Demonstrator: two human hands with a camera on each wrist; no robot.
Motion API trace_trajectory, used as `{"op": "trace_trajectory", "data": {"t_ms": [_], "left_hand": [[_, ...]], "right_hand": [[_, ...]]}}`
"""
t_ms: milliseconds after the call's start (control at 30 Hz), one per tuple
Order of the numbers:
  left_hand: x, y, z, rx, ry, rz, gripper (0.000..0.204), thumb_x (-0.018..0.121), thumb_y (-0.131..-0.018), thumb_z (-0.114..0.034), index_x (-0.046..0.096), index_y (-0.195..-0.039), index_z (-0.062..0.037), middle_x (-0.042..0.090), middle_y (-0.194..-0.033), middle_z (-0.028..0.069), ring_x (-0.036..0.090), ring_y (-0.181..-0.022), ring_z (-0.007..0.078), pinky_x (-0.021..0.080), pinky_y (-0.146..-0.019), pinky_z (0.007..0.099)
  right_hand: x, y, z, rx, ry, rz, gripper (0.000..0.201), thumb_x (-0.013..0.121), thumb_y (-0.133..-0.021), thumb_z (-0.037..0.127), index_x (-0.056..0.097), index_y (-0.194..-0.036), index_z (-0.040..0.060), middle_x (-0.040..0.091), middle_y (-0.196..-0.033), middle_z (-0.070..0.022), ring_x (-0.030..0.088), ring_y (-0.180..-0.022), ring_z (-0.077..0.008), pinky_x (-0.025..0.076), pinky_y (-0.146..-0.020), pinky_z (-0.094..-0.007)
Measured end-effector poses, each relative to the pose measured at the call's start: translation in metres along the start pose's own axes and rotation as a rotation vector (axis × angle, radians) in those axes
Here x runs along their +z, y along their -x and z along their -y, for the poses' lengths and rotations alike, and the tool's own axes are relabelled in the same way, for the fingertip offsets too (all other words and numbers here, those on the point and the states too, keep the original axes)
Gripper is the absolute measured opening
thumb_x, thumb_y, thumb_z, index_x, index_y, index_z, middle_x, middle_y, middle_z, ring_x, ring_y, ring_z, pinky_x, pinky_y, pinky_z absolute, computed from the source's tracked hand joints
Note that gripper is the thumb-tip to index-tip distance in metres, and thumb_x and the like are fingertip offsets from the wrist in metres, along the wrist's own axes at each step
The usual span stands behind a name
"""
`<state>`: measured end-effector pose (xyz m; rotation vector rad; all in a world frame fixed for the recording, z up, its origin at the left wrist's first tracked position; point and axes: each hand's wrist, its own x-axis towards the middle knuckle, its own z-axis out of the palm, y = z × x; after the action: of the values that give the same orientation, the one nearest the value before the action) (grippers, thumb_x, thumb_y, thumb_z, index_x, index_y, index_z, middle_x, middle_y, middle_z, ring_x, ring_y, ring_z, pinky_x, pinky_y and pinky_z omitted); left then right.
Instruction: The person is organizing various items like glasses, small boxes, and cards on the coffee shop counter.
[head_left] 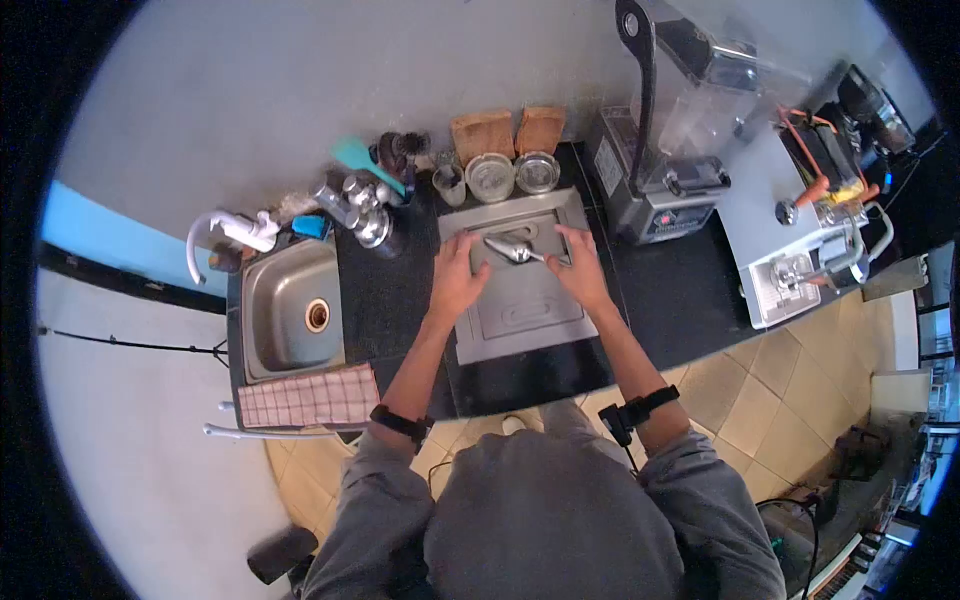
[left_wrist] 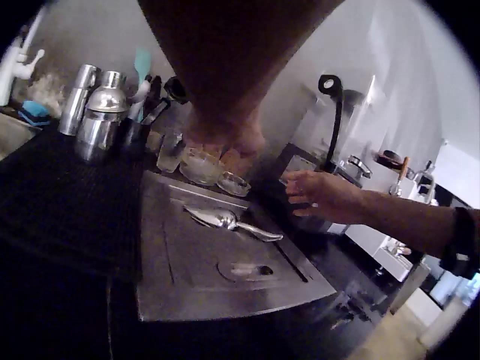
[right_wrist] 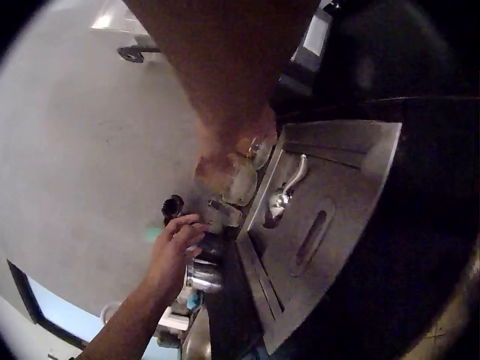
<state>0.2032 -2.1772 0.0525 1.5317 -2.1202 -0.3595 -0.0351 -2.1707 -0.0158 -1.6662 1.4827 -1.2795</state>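
A steel ice scoop (head_left: 512, 248) lies on a recessed stainless-steel lid (head_left: 525, 290) set into the dark counter. In the head view my left hand (head_left: 458, 275) hovers over the lid's left side, its fingers spread and holding nothing. My right hand (head_left: 582, 268) is over the opposite side, overlapping the end of the scoop's handle in that view. From the left wrist the right hand (left_wrist: 326, 196) shows raised and apart from the scoop (left_wrist: 225, 219), with loose fingers. The right wrist view shows the left hand (right_wrist: 176, 247) also raised, fingers lightly bent.
Behind the lid stand glass ashtrays (head_left: 490, 178) and a small glass (head_left: 449, 185). Metal shakers (head_left: 370, 225) and a sink (head_left: 292, 310) are on the left, with a checked cloth (head_left: 310, 396) at the front edge. A blender (head_left: 660, 190) stands to the right.
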Motion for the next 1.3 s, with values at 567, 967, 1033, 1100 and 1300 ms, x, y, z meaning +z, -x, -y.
{"op": "trace_trajectory", "data": {"t_ms": [567, 967, 1033, 1100, 1300], "left_hand": [[0.084, -0.201, 0.047, -0.047, -0.546, 0.256, 0.111, 0.084, -0.068, -0.041, 0.019, -0.155, -0.017, 0.032, -0.145, 0.0342, 0.032, -0.136, 0.0484, 0.024, -0.113, 0.0554], [0.077, -0.215, 0.04, 0.0, -0.451, 0.182, 0.101, 0.085, -0.065, -0.038, 0.033, -0.149, -0.015, 0.045, -0.126, 0.0248, 0.044, -0.123, 0.0405, 0.038, -0.104, 0.0473], [0.062, -0.215, 0.022, 0.0, -0.393, 0.177, 0.102, 0.085, -0.064, -0.038, 0.033, -0.149, -0.0162, 0.045, -0.126, 0.0249, 0.043, -0.123, 0.041, 0.039, -0.105, 0.0475], [0.039, -0.211, -0.002, -0.001, -0.338, 0.164, 0.102, 0.086, -0.064, -0.037, 0.034, -0.149, -0.0174, 0.044, -0.126, 0.0251, 0.043, -0.124, 0.0414, 0.039, -0.105, 0.0478], [-0.041, -0.116, -0.06, 0.002, -0.055, -0.007, 0.109, 0.089, -0.06, -0.033, 0.031, -0.152, -0.018, 0.038, -0.132, 0.0257, 0.042, -0.124, 0.042, 0.043, -0.102, 0.0473]], "right_hand": [[0.064, -0.174, -0.09, 0.11, 0.259, 0.056, 0.112, 0.09, -0.062, 0.024, 0.022, -0.151, 0.0146, 0.027, -0.148, -0.0279, 0.033, -0.132, -0.047, 0.034, -0.109, -0.0534], [0.066, -0.196, -0.092, 0.117, 0.47, 0.166, 0.116, 0.088, -0.06, 0.041, 0.023, -0.153, 0.0168, 0.04, -0.138, -0.0241, 0.041, -0.124, -0.0417, 0.039, -0.103, -0.0512], [0.069, -0.193, -0.094, 0.112, 0.504, 0.163, 0.118, 0.089, -0.059, 0.041, 0.022, -0.153, 0.0163, 0.041, -0.137, -0.0236, 0.041, -0.124, -0.0411, 0.039, -0.103, -0.0511], [0.069, -0.191, -0.096, 0.087, 0.481, 0.104, 0.119, 0.09, -0.057, 0.038, 0.024, -0.153, 0.0141, 0.044, -0.133, -0.0235, 0.042, -0.122, -0.041, 0.038, -0.103, -0.0514], [0.039, -0.154, -0.067, 0.051, 0.297, -0.058, 0.113, 0.09, -0.057, 0.031, 0.029, -0.15, 0.0103, 0.049, -0.127, -0.0233, 0.044, -0.118, -0.0395, 0.035, -0.104, -0.0508]]}}
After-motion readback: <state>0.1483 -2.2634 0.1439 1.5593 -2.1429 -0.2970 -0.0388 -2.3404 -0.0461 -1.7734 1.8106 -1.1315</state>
